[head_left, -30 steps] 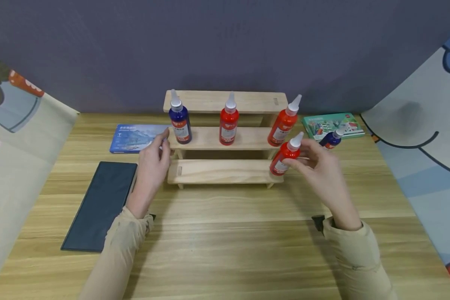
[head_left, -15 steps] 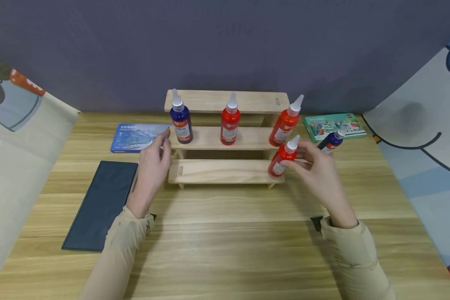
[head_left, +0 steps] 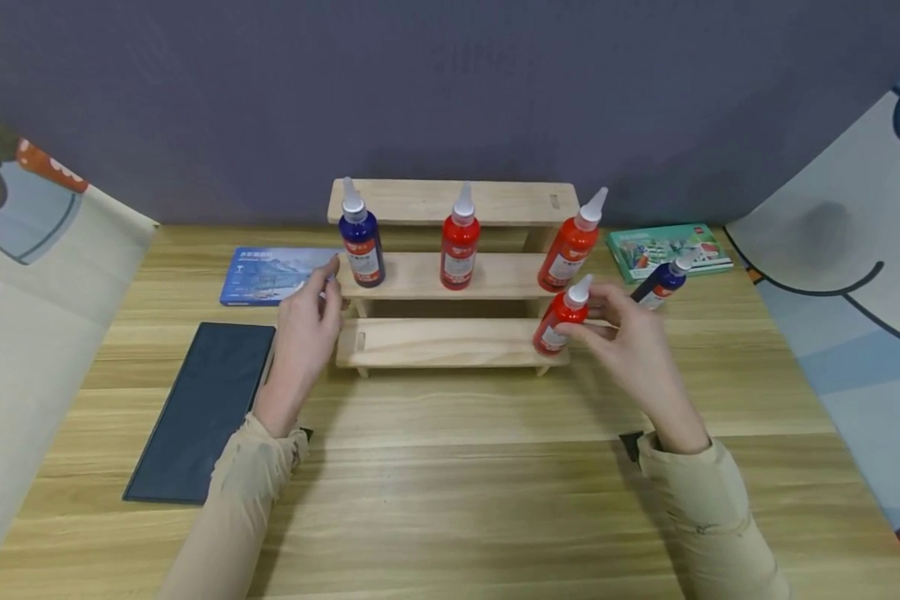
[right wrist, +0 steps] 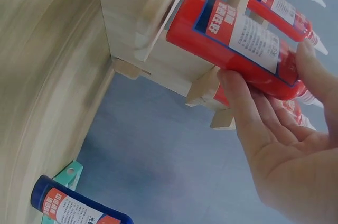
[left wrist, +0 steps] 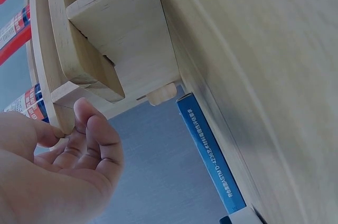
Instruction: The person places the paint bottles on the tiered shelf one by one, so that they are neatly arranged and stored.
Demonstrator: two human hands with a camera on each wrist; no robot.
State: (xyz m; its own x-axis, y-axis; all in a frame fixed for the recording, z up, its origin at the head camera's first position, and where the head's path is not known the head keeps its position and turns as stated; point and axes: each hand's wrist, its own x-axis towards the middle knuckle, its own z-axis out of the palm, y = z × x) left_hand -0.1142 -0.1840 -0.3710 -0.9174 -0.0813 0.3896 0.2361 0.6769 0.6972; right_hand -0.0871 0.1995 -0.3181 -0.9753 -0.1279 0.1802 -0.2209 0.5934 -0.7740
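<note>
My right hand [head_left: 626, 337] grips a red bottle [head_left: 551, 333] with a white nozzle, thumb on one side and fingers on the other. The bottle is at the right end of the lowest step of a wooden tiered shelf [head_left: 450, 343]; whether its base touches the board is unclear. In the right wrist view, the bottle's white label [right wrist: 256, 44] faces the camera. My left hand [head_left: 307, 333] pinches the left end of the middle step, its other fingers curled below in the left wrist view. On that step stand a blue bottle [head_left: 362, 246], a red bottle [head_left: 459, 250] and another red bottle [head_left: 567, 254].
Right of the shelf stands another blue bottle [head_left: 662, 285], in front of a green box [head_left: 667, 242]. Left of the shelf lie a blue box [head_left: 270, 275] and a dark flat pad [head_left: 202, 412]. A dark panel [head_left: 450, 92] rises behind the table [head_left: 457, 500].
My right hand has shifted slightly left and toward me with the red bottle, along the lowest step's right end. The left hand stays at the shelf's left side.
</note>
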